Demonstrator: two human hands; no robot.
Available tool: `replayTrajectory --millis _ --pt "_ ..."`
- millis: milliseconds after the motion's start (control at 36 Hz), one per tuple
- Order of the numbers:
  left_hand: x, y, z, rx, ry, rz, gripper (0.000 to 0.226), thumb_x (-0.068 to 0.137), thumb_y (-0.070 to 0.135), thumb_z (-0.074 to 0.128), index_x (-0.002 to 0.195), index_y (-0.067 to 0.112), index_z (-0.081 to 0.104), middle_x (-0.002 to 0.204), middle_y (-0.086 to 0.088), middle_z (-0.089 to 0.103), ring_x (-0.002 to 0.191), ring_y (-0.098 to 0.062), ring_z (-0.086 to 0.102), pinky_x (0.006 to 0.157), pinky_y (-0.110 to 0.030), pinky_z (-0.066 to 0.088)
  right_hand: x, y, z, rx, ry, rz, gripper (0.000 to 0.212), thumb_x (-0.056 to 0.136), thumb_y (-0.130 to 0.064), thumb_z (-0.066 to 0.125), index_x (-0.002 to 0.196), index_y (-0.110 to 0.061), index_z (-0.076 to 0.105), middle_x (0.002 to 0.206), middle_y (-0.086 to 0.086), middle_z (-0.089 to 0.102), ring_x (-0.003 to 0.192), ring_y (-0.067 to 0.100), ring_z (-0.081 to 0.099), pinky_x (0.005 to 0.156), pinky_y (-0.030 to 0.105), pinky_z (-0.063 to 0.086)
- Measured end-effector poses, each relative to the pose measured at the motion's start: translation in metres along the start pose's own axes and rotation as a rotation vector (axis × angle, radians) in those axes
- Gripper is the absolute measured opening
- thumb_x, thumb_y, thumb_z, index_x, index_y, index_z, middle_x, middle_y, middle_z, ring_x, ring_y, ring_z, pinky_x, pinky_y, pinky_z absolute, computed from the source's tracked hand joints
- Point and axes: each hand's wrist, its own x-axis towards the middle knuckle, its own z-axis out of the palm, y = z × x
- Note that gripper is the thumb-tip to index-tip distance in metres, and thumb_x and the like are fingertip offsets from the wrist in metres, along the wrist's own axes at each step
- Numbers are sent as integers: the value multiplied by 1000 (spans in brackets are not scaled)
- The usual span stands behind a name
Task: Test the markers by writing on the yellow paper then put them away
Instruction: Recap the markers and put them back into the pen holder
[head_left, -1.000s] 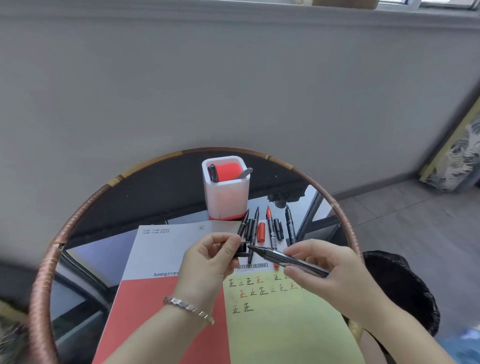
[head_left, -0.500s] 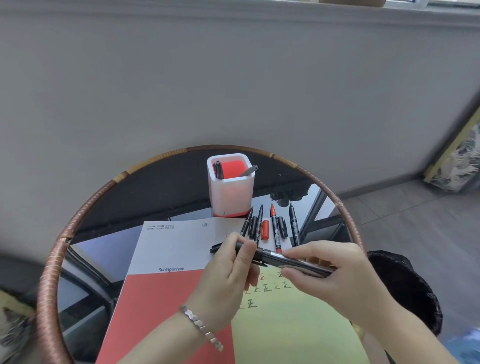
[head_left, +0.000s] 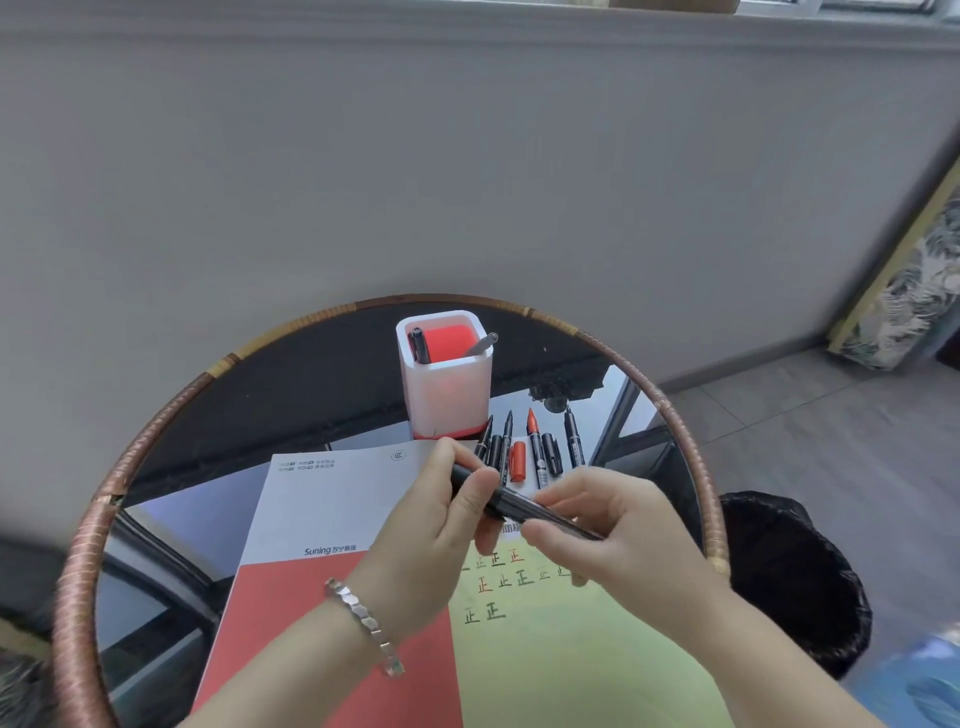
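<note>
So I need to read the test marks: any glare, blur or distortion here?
Head view: marks on the yellow paper legible, no glare there; right hand hides a few; glass table mirrors a bright window; corners blurred, wall edge bowed.

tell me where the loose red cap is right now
In the head view the red cap lies right of centre, between a black marker and the red-tipped marker, near the front right corner of the white pen holder.
</note>
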Motion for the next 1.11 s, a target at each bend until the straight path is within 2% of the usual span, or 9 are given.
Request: replayTrajectory --millis 56,139,222,361,528,667,750,889,1111 --pt "3 -1 1 -2 39 -10 30 82 43 36 82 13 45 51 10 56 52 -9 49 56 -29 43 4 2 -1 -180 -19 -33 7 76 -29 70 82 -32 67 77 -7 72 65 5 64 64 30 56" --pt "5 1 4 -33 102 -25 26 85 37 42 81 12 49 52 10 58 50 -2 52 53 -14 42 11 -2 -2 -388 -9 -81 8 77 -43 62 83 -48 60 88 -12 60 81 2 58 77 28 52" --pt "12 0 11 -64 137 -78 16 89 25 51 78 13 54 51 6 59 49 -4 54 49 -13 42 17 -5 -3 -491 12 -116 19 82 -42 58 100 -40 63 90 -8 57 84 4 53 79 25 48" --pt "32 1 33 -35 79 -120 16 93 23 49 83 13 58 58 3 60 49 -2 54 50 -15 45 17 6 -21 -614 33 -148 23 88 -34 55 110 -30 61 92 -9 59 86 1 47 76 20 43" --pt "64 -10 65 460 -41 -87 22 94 29 48 111 18 56 99 3 62 89 -12 57 80 -28 48 2 40 -91 -682 271 -2 18 85 -26 60 103 -24 60 85 -8 58 83 11 54 65 16 40" --pt "80 -18 81 773 -179 -136 40 90 22 54 128 17 47 131 1 50 126 -20 37 101 -32 36 -10 85 -162 -681 528 208 9 84 -20 60 91 -17 56 85 2 63 84 23 58 69 36 45" --pt "82 -25 80 855 -223 -180 44 90 22 53 133 19 42 136 4 46 128 -21 31 102 -31 31 -10 113 -195 -693 604 344 12 85 -19 60 95 -15 55 94 7 65 85 27 57 67 34 41" --pt "82 -32 75 873 -228 -134 42 91 20 52 132 20 43 138 6 44 127 -19 31 103 -29 30 -10 139 -210 -767 618 507 40 85 -15 58 123 -10 49 124 12 55 107 31 53 81 37 42" --pt "84 -39 71 919 -190 -38 33 92 22 49 125 25 51 127 5 52 117 -21 36 96 -27 30 -1 109 -149 -707 496 299 20 86 -14 53 103 -19 63 105 -1 65 95 17 60 80 32 48"
